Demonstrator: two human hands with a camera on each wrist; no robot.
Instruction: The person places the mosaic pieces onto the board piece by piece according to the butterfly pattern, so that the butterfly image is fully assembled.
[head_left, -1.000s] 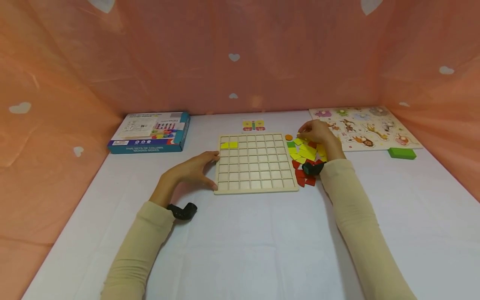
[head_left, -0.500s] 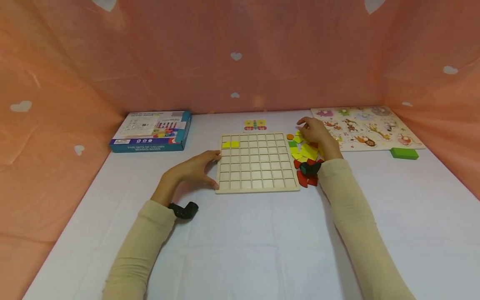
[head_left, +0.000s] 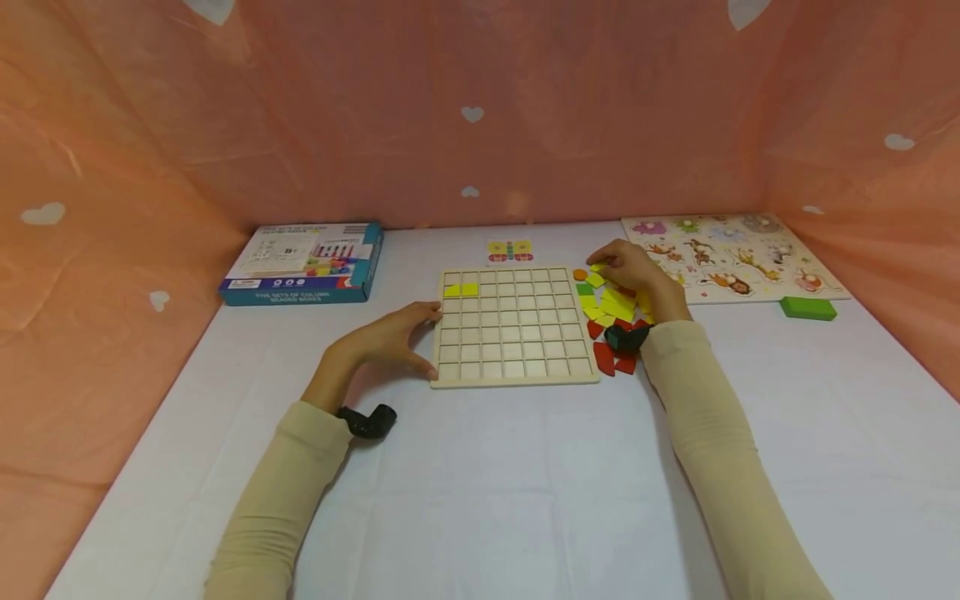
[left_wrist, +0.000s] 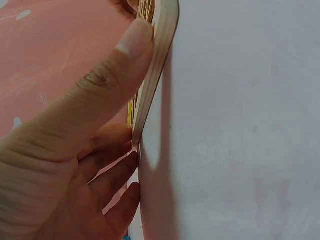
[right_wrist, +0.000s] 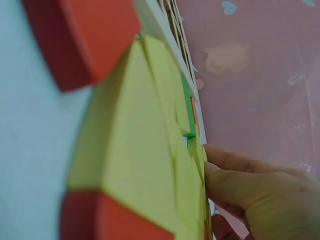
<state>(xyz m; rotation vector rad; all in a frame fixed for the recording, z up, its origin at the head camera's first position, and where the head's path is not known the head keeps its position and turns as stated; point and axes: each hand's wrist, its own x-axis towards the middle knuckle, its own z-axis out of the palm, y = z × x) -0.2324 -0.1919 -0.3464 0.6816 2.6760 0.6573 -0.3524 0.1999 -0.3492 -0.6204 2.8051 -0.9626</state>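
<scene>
In the head view, a light wooden grid board [head_left: 491, 327] lies mid-table, with two yellow pieces [head_left: 468, 289] in its upper left cells. My left hand [head_left: 390, 337] rests against the board's left side, thumb at the near corner and fingertips along the edge. To the right of the board is a loose pile of yellow pieces [head_left: 618, 302] and red pieces [head_left: 604, 358]. At the far end of this pile, my right hand [head_left: 630, 267] pinches a small yellow piece [right_wrist: 204, 154] between thumb and index finger. The hand hides part of the pile.
A pattern card [head_left: 510, 251] lies beyond the board. An orange disc [head_left: 581, 274] and a green piece [head_left: 584, 289] sit at the pile's edge. A boxed bead set [head_left: 300, 263] is at back left, an animal puzzle board [head_left: 731, 258] and green block [head_left: 808, 308] at right.
My right fingers lifted a little off the far end of the pile, then came down again on a yellow piece. The left hand and the board have stayed put.
</scene>
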